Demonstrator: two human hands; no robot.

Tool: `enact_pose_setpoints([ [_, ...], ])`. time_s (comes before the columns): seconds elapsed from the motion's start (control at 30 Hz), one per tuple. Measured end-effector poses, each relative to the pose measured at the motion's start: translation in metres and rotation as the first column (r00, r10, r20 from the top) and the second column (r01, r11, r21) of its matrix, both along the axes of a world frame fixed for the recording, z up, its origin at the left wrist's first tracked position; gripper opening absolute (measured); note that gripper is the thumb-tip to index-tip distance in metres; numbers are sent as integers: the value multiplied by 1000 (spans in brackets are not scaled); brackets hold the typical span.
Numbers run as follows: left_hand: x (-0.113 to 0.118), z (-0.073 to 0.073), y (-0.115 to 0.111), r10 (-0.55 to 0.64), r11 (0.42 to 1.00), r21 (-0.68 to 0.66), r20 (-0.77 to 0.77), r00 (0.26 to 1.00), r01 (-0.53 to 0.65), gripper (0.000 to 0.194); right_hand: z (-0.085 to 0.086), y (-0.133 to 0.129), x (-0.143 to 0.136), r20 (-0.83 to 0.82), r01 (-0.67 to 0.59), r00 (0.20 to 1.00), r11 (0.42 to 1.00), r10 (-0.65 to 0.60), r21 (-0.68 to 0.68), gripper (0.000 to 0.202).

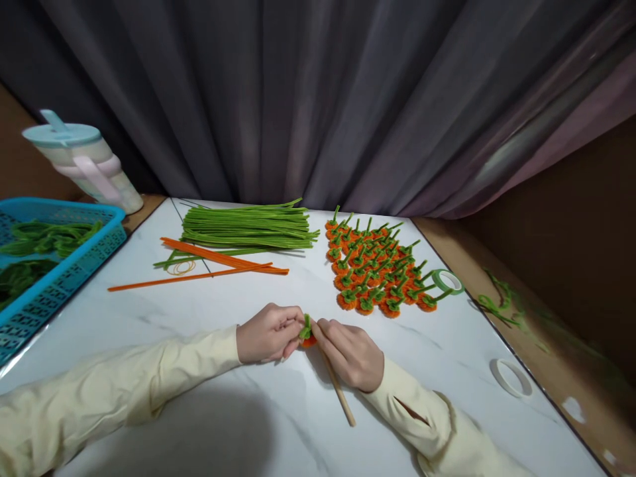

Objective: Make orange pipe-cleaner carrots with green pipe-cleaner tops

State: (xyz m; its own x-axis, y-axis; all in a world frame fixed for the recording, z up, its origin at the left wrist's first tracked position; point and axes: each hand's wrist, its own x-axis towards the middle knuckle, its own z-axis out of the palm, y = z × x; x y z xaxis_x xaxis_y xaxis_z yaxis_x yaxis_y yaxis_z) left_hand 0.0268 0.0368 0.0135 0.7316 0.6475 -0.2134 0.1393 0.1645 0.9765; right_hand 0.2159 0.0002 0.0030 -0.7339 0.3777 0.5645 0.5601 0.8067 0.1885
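Note:
My left hand (271, 333) is closed, pinching a small pipe-cleaner persimmon (308, 341), orange below with a green leafy top and a short green stem. Close by on the right, my right hand (354, 352) is closed around a thin wooden stick (342, 397), which slants down toward me. The upper end of the stick is hidden by the fingers near the green top. Whether its tip touches the piece cannot be seen. Beyond my right hand stand rows of similar finished orange pieces (365, 301) with green stems.
Behind lie a bundle of green pipe cleaners (243, 225), orange pipe cleaners (223, 257) and a rubber band (181, 267). A green tape roll (435, 278) and a white tape roll (501, 381) are at right. Left stand a blue basket (50, 311) with green pieces and a tumbler (106, 169).

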Motion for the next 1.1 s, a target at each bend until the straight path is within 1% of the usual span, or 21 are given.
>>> enact_pose_setpoints([
  [0.07, 0, -1, 3, 1, 999, -39, 5, 1000, 0, 30, 0, 2, 2, 16, -5, 1000, 1000, 5, 19, 29],
  [0.2, -1, -3, 12, 21, 985, -173, -2, 1000, -21, 34, 1, 5, 6, 27, 13, 1000, 999, -14, 50, 32],
  [0.27, 0, -2, 15, -10, 975, -223, 0, 1000, 9, 34, 1, 6, 7, 18, 13, 1000, 999, -14, 53, 32],
  [0.33, 0, -2, 15, -46, 971, -234, 5, 999, 46, 33, 1, 5, 6, -10, 11, 1000, 999, -11, 31, 31],
  [0.4, 0, -3, 14, -63, 975, -214, 2, 998, 62, 31, -2, 5, 4, -69, 31, 997, 999, -32, -17, 29],
  [0.47, -1, -4, 12, -55, 987, -154, -6, 998, 54, 28, -4, 4, 2, -169, 76, 982, 993, -90, -86, 24],
  [0.53, -2, -5, 8, -30, 999, -44, -30, 999, 29, 25, -5, 4, -1, -308, 86, 939, 972, -153, -218, 17],
  [0.6, -4, -5, 5, 6, 994, 108, -76, 997, 2, 24, -5, 3, -4, -451, 15, 867, 916, -212, -402, 11],
  [0.67, -5, -5, 3, 54, 959, 283, -136, 989, -14, 24, -3, 4, -5, -541, -85, 790, 822, -290, -564, 11],
  [0.7, -6, -6, 2, 77, 927, 376, -162, 984, -11, 24, -2, 4, -6, -556, -120, 762, 771, -332, -625, 12],
  [0.73, -6, -7, 1, 101, 882, 471, -178, 979, -5, 24, -1, 5, -6, -552, -139, 745, 723, -374, -677, 14],
  [0.77, -6, -8, 1, 121, 826, 564, -184, 976, 4, 24, -1, 5, -7, -536, -149, 738, 676, -410, -722, 16],
  [0.83, -7, -13, 1, 132, 688, 725, -169, 977, 33, 24, 0, 6, -7, -495, -160, 738, 594, -459, -789, 19],
  [0.87, -7, -16, 1, 128, 613, 789, -167, 978, 54, 25, 0, 5, -8, -479, -164, 739, 563, -474, -810, 20],
  [0.97, -8, -23, 1, 148, 372, 917, -210, 966, 142, 32, -1, 4, -10, -459, -180, 737, 510, -497, -841, 21],
  [1.0, -8, -25, 1, 165, 309, 936, -230, 959, 171, 34, -1, 4, -10, -457, -186, 736, 501, -500, -846, 21],
  [1.03, -8, -25, 1, 182, 265, 945, -246, 952, 194, 35, -1, 3, -11, -457, -189, 734, 495, -502, -848, 20],
  [1.07, -8, -25, 0, 190, 241, 947, -260, 947, 212, 36, -1, 3, -12, -457, -192, 732, 491, -505, -850, 20],
  [1.1, -9, -25, 0, 194, 231, 946, -273, 942, 227, 36, -1, 2, -12, -458, -194, 730, 489, -507, -850, 20],
])
